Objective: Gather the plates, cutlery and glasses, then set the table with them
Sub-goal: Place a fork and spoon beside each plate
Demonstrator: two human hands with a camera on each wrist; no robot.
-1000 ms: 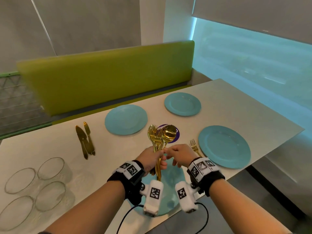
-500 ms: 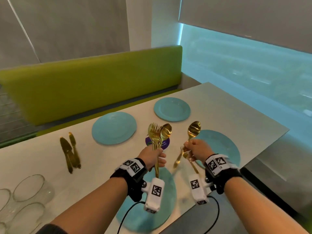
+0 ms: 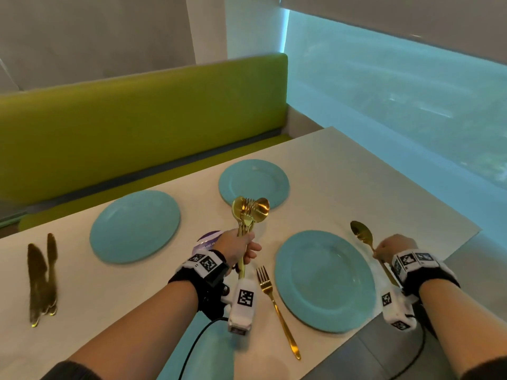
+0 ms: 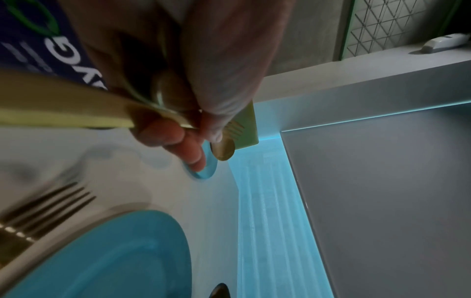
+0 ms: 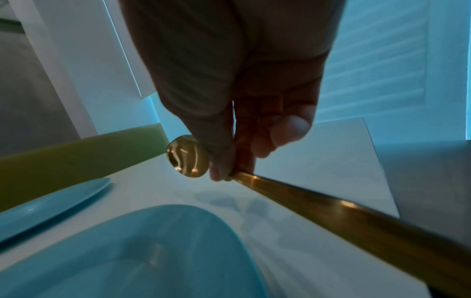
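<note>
My left hand point(image 3: 241, 246) grips a bundle of gold forks and spoons point(image 3: 250, 211) upright above the table's middle; the bundle's handles point(image 4: 63, 104) fill the left wrist view. My right hand point(image 3: 389, 249) holds a single gold spoon point(image 3: 361, 234) just right of the near right teal plate point(image 3: 325, 281), the spoon point(image 5: 187, 159) tilted over the table. A gold fork point(image 3: 275, 305) lies flat on the table left of that plate. Two more teal plates point(image 3: 134, 226) point(image 3: 253, 182) sit further back. A fourth teal plate point(image 3: 214, 349) lies under my left wrist.
Gold knives point(image 3: 42, 278) lie together at the far left of the white table point(image 3: 356, 182). A purple round coaster point(image 3: 207, 239) sits behind my left hand. A green bench back point(image 3: 137, 119) runs along the far side. The table's right edge drops to the floor point(image 3: 466, 264).
My right hand has carried the spoon from the middle to the right side of the near plate. The fork now lies left of that plate. The view swung right, so the glasses are out of sight.
</note>
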